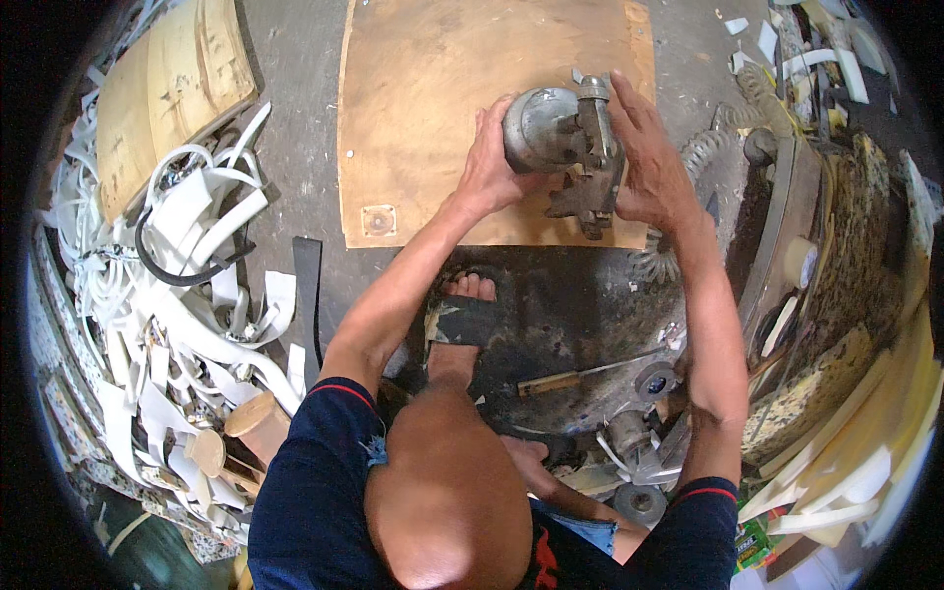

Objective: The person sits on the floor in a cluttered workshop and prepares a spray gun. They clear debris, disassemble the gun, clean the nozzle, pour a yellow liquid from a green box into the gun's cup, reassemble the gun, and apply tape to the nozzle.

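Above a brown wooden board (423,108), a heavy grey metal machine part (539,126) is held up between my hands. It has a round, drum-like body on the left and a darker bracket (596,162) with a ribbed knob on top and jagged lugs at its lower side. My left hand (489,165) is wrapped round the drum side, some fingers hidden behind it. Along the bracket's right side lies my right hand (654,162), fingers pointing up and palm turned in against the metal. What kind of machine the part belongs to, I cannot tell.
White tubing and strip scraps (192,305) pile up on the left, near a wooden plank (177,88) and a wooden spool (258,423). A coiled hose (703,152) lies at right. My sandaled foot (467,305) and a wooden-handled tool (551,382) are below the board.
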Tool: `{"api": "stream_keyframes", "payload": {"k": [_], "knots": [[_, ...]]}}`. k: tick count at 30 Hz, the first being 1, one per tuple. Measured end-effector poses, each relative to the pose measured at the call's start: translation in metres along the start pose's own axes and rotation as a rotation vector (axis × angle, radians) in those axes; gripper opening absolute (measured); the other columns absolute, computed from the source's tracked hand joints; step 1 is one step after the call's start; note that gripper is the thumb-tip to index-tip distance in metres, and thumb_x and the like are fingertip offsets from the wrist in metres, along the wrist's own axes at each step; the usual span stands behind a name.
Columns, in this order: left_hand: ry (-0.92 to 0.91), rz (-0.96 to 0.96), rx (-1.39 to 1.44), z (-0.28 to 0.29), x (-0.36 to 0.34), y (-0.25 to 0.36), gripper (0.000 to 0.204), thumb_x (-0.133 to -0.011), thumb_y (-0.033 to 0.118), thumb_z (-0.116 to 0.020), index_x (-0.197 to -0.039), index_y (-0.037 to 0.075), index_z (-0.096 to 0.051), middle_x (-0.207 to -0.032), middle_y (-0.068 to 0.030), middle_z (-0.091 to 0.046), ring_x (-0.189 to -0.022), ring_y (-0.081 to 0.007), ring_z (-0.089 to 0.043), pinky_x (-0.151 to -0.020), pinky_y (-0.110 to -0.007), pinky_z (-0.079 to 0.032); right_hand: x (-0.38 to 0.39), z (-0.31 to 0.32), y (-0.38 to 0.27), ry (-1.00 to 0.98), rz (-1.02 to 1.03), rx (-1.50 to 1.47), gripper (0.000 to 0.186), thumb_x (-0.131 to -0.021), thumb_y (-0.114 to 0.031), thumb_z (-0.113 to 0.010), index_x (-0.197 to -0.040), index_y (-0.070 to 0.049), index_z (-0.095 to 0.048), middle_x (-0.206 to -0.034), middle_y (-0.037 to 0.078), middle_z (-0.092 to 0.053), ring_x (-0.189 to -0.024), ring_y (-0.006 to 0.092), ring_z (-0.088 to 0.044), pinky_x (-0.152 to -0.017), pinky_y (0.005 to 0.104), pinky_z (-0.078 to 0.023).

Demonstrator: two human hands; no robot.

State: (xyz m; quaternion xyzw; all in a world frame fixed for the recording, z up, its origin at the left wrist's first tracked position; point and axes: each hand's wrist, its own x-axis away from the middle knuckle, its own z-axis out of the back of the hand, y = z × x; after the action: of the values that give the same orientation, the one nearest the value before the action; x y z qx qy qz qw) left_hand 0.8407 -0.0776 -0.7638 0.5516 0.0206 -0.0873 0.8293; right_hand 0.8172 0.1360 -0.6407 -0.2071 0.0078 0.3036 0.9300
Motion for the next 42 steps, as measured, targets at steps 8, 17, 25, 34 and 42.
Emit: {"api": "stream_keyframes", "payload": {"k": [8,17,25,34,42], "knots": [[-0.043,-0.142,0.013,-0.003,-0.004,-0.018,0.117,-0.06,0.027,-0.096,-0.149,0.008,-0.022,-0.142,-0.0191,-0.043,-0.132,-0.036,-0.048,-0.109,-0.044,-0.043,-0.034,-0.019,0.014,-0.152,0.202,0.012,0.099,-0.071,-0.053,-0.08,-0.153,-0.017,-0.037,-0.161,0.018,-0.027,-0.143,0.0414,-0.032,-0.116,0.0492,-0.032],[-0.206,-0.178,0.086,0.01,-0.015,-0.022,0.118,-0.064,0.033,-0.094,-0.151,0.009,-0.019,-0.149,-0.0198,-0.04,-0.134,-0.0366,-0.048,-0.111,-0.046,-0.043,-0.048,-0.019,0.022,-0.126,0.281,0.03,0.108,-0.063,-0.062,-0.081,-0.146,-0.008,-0.039,-0.157,0.015,-0.033,-0.138,0.0422,-0.039,-0.116,0.0495,-0.033],[-0.316,-0.074,0.039,0.014,-0.018,-0.019,0.114,-0.066,0.031,-0.093,-0.151,0.009,-0.019,-0.144,-0.0192,-0.046,-0.133,-0.0355,-0.049,-0.11,-0.044,-0.044,-0.035,-0.044,0.024,-0.013,0.208,-0.053,0.104,-0.064,-0.062,-0.081,-0.142,-0.008,-0.039,-0.152,0.019,-0.039,-0.134,0.043,-0.042,-0.113,0.0542,-0.035],[-0.294,-0.058,0.026,0.021,-0.02,0.004,0.095,-0.07,0.018,-0.087,-0.145,0.007,-0.029,-0.13,-0.0185,-0.052,-0.125,-0.0357,-0.054,-0.107,-0.043,-0.047,-0.029,-0.052,0.016,0.078,0.128,-0.105,0.096,-0.066,-0.068,-0.078,-0.135,-0.009,-0.045,-0.12,0.019,-0.06,-0.107,0.0429,-0.06,-0.102,0.0591,-0.04],[-0.279,-0.044,0.048,0.017,-0.02,-0.001,0.085,-0.074,0.018,-0.083,-0.142,0.006,-0.033,-0.126,-0.0186,-0.053,-0.118,-0.032,-0.057,-0.101,-0.043,-0.049,-0.028,-0.052,-0.001,0.182,0.004,-0.059,0.075,-0.066,-0.066,-0.079,-0.109,-0.01,-0.053,-0.092,0.014,-0.06,-0.088,0.038,-0.058,-0.083,0.0496,-0.041]]}}
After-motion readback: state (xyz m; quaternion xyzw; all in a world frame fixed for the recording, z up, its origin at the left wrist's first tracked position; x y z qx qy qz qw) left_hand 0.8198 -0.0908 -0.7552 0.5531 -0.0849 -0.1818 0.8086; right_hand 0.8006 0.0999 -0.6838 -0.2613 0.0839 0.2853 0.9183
